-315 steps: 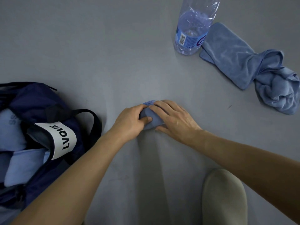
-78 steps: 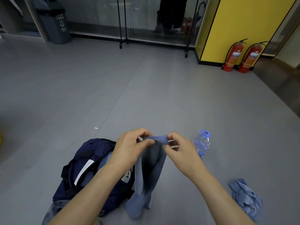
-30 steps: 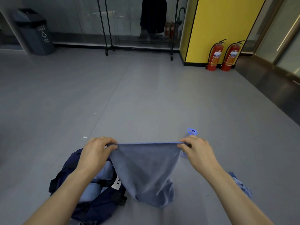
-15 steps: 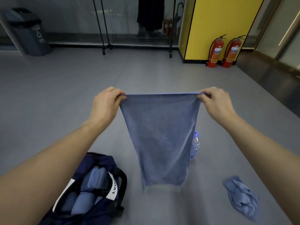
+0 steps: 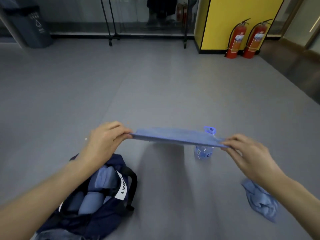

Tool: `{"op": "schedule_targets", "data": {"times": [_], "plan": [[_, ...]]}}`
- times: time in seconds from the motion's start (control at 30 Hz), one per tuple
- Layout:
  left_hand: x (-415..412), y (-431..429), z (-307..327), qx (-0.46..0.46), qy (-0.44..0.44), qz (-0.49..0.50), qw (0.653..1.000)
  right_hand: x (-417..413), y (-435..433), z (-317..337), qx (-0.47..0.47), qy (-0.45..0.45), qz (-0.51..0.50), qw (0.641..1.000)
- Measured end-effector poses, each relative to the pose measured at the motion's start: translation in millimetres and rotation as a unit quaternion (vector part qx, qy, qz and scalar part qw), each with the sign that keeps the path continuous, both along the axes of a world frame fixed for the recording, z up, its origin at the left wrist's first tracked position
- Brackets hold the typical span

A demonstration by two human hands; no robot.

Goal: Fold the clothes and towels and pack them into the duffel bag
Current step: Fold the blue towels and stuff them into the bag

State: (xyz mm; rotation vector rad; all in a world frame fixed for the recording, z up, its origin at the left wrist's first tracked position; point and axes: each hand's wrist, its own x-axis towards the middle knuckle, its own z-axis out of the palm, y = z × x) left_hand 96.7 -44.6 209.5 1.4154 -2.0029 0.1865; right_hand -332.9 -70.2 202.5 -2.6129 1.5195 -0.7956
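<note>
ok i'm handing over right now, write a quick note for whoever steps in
Left hand: pinches one end of the blue towel.
Right hand: pinches the other end; the towel is stretched flat in the air above the floor, crossing the water bottle in view.
Duffel bag: open on the floor at lower left, rolled blue towels inside.
Done: those rolls are packed.
Left: fold and pack the held towel, then the crumpled towel lying on the floor at lower right.
</note>
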Motion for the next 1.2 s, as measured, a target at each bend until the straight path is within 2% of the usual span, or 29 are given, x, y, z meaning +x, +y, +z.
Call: {"op": "schedule_targets", "data": {"times": [0.17, 0.23, 0.33, 0.47, 0.53, 0.57, 0.7, 0.77, 0.87, 0.93, 1.0, 1.1, 1.2], "plan": [[3, 41, -139, 0.145, -0.142, -0.073, 0.977, -2, 37, -137, 0.106, 0.037, 0.035, 0.993], [2, 57, -197, 0.217, -0.144, -0.07, 0.963, -1, 44, -187, 0.129, 0.053, 0.038, 0.989], [-15, 85, -265, 0.279, -0.133, -0.047, 0.95, 1, 61, -257, 0.201, 0.072, 0.04, 0.976], [-33, 131, -336, 0.417, -0.173, -0.038, 0.891, 4, 103, -334, 0.338, 0.099, 0.052, 0.934], [-35, 151, -366, 0.46, -0.222, -0.045, 0.858, 3, 127, -358, 0.369, 0.11, 0.055, 0.921], [-34, 163, -379, 0.497, -0.231, -0.056, 0.835, 2, 138, -364, 0.37, 0.135, 0.073, 0.916], [-29, 193, -392, 0.531, -0.27, -0.094, 0.798, -9, 176, -380, 0.279, 0.21, 0.132, 0.928], [-27, 184, -384, 0.541, -0.243, -0.1, 0.799, -7, 173, -377, 0.295, 0.232, 0.143, 0.916], [-42, 144, -367, 0.426, -0.179, -0.099, 0.881, 9, 135, -362, 0.321, 0.201, 0.124, 0.917], [-60, 95, -363, 0.386, -0.117, -0.095, 0.91, 26, 90, -357, 0.305, 0.182, 0.096, 0.93], [-75, 32, -366, 0.357, -0.069, -0.065, 0.929, 50, 29, -356, 0.322, 0.152, 0.109, 0.928], [-83, -74, -370, 0.33, -0.037, -0.019, 0.943, 87, -73, -352, 0.339, 0.134, 0.083, 0.928], [-75, -160, -374, 0.361, -0.048, 0.038, 0.931, 115, -166, -353, 0.369, 0.087, -0.01, 0.925]]}}
